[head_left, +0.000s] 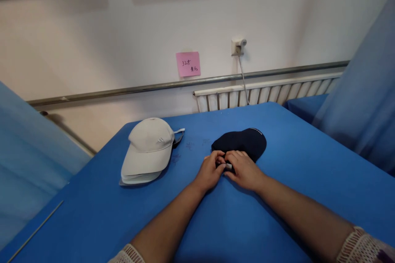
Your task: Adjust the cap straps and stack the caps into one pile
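A dark navy cap (243, 141) lies on the blue table (308, 164), just past the middle. My left hand (210, 171) and my right hand (243, 169) meet at its near edge, fingers curled and pinching the cap's back part, where a small pale tab shows between the fingertips. To the left sits a stack of beige caps (148, 150), brims pointing toward me, untouched.
A white wall runs behind the table with a pink sticky note (188, 64), a plugged socket (238, 46) with a cable, a metal rail and a radiator (265, 93). Blue cloth hangs at the left and right sides.
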### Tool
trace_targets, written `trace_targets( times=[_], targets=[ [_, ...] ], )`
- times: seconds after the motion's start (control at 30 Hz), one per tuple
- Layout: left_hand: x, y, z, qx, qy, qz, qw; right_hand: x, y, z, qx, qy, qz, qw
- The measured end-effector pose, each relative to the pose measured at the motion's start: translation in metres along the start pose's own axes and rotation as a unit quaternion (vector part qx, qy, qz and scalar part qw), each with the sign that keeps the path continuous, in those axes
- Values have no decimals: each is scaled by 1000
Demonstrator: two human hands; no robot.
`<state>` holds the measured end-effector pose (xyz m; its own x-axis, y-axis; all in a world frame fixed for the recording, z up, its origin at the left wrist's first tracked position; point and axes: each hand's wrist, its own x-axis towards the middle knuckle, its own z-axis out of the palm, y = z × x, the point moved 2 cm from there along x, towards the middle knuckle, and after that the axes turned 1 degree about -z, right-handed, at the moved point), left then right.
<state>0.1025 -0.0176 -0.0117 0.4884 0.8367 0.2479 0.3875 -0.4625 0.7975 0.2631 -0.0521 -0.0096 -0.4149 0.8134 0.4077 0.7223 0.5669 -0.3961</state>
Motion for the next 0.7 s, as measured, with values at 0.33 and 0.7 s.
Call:
trace_targets(
  times=[0.33,0.7],
  targets=[
    [2,7,-10,118,11,-20,993,0,2,9,-38,5,-14,999],
    [3,7,-15,136,28,-12,990,-3,12,12,31,71,29,997]
  ],
)
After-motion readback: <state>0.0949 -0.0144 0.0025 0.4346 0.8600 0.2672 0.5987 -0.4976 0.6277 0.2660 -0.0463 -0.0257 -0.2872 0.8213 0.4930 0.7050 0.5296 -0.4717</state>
